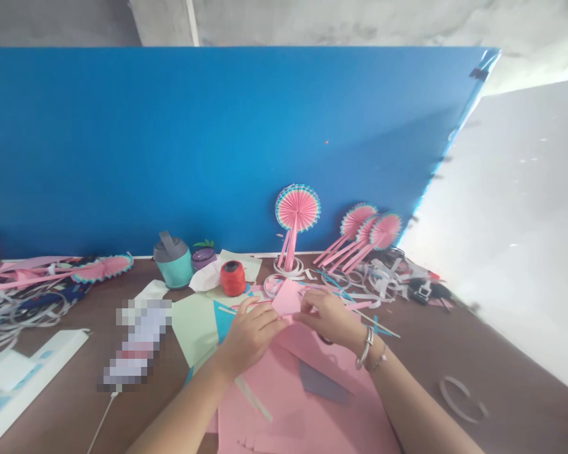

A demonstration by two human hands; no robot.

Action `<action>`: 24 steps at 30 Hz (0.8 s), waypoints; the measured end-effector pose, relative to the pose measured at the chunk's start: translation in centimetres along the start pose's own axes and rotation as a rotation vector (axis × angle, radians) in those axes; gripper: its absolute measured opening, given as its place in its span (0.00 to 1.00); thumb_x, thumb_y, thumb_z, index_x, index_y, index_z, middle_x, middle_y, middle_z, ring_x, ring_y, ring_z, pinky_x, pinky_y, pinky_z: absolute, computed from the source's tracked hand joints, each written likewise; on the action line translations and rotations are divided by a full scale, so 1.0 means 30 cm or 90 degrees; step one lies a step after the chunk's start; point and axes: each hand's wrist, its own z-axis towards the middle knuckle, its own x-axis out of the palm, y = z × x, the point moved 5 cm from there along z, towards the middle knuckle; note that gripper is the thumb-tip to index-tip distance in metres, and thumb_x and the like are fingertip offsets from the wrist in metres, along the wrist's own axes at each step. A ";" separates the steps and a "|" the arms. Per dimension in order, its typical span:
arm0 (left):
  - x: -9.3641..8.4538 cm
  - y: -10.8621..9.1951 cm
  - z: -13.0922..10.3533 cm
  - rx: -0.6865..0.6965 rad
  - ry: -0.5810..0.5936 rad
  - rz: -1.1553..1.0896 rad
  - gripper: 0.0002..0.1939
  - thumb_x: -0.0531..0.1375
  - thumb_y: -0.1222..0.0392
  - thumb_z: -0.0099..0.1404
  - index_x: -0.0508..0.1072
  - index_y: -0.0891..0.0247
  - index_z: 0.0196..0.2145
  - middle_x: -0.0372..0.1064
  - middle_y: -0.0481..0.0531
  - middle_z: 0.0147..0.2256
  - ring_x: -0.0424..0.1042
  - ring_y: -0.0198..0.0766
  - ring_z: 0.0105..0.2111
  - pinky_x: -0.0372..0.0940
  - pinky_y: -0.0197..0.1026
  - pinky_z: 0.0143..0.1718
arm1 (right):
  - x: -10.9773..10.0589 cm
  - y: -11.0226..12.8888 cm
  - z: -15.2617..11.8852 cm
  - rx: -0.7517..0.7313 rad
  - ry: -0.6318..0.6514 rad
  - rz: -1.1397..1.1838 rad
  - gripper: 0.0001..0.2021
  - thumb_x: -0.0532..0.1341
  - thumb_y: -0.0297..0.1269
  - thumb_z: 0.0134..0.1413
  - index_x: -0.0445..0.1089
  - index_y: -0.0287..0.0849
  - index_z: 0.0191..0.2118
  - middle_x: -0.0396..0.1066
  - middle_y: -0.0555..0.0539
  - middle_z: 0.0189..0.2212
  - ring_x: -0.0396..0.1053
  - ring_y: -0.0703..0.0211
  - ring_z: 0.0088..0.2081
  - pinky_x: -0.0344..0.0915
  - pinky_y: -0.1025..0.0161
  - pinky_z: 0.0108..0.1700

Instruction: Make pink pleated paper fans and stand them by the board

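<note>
A small piece of pink paper (286,299) is pinched between both hands over the middle of the desk. My left hand (252,329) grips its lower left edge, fingers closed. From the right, my right hand (325,313) holds the other side with thumb and fingertips together; bracelets circle that wrist. Beneath the hands lie large pink paper sheets (312,416) with a grey piece (322,383) and a pale strip on top. A red spool of thread (233,279) stands just beyond my left hand.
A round pink paper fan (298,208) stands against the blue panel (194,139), with several more fans (384,231) leaning to its right. At left are a teal cup (174,261), a blurred-out phone (137,343) and a white power strip (38,384). White tape loops (383,277) lie at right.
</note>
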 end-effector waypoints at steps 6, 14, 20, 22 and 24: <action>-0.038 -0.004 0.007 -0.013 -0.041 -0.037 0.17 0.49 0.71 0.68 0.73 0.55 0.45 0.75 0.47 0.36 0.70 0.35 0.43 0.50 0.45 0.52 | 0.000 -0.021 0.000 0.044 0.025 0.139 0.14 0.63 0.43 0.53 0.65 0.40 0.23 0.67 0.51 0.25 0.64 0.62 0.29 0.58 0.64 0.34; -0.058 0.008 0.006 -0.073 -0.102 -0.186 0.11 0.54 0.68 0.67 0.73 0.56 0.41 0.76 0.47 0.36 0.71 0.35 0.39 0.50 0.48 0.54 | 0.016 -0.030 0.003 0.090 0.072 0.311 0.18 0.65 0.49 0.48 0.64 0.41 0.21 0.67 0.52 0.23 0.61 0.65 0.26 0.57 0.66 0.29; -0.065 0.010 0.009 -0.148 -0.143 -0.269 0.07 0.57 0.64 0.66 0.74 0.57 0.38 0.75 0.49 0.34 0.72 0.38 0.37 0.57 0.48 0.49 | 0.050 -0.025 0.000 0.158 0.118 0.460 0.20 0.66 0.52 0.44 0.62 0.41 0.20 0.61 0.54 0.19 0.56 0.68 0.22 0.53 0.67 0.24; -0.071 0.010 0.007 -0.171 -0.175 -0.296 0.06 0.57 0.64 0.65 0.74 0.58 0.37 0.75 0.50 0.33 0.72 0.39 0.37 0.60 0.48 0.45 | 0.067 -0.020 -0.001 0.166 0.128 0.510 0.21 0.66 0.53 0.43 0.61 0.41 0.21 0.60 0.55 0.19 0.55 0.68 0.22 0.52 0.68 0.24; -0.072 0.015 0.003 -0.203 -0.203 -0.320 0.06 0.58 0.64 0.64 0.75 0.58 0.36 0.74 0.51 0.32 0.72 0.40 0.36 0.62 0.47 0.43 | 0.080 -0.017 -0.002 0.175 0.121 0.537 0.21 0.65 0.54 0.43 0.60 0.42 0.21 0.60 0.55 0.19 0.55 0.68 0.22 0.52 0.68 0.23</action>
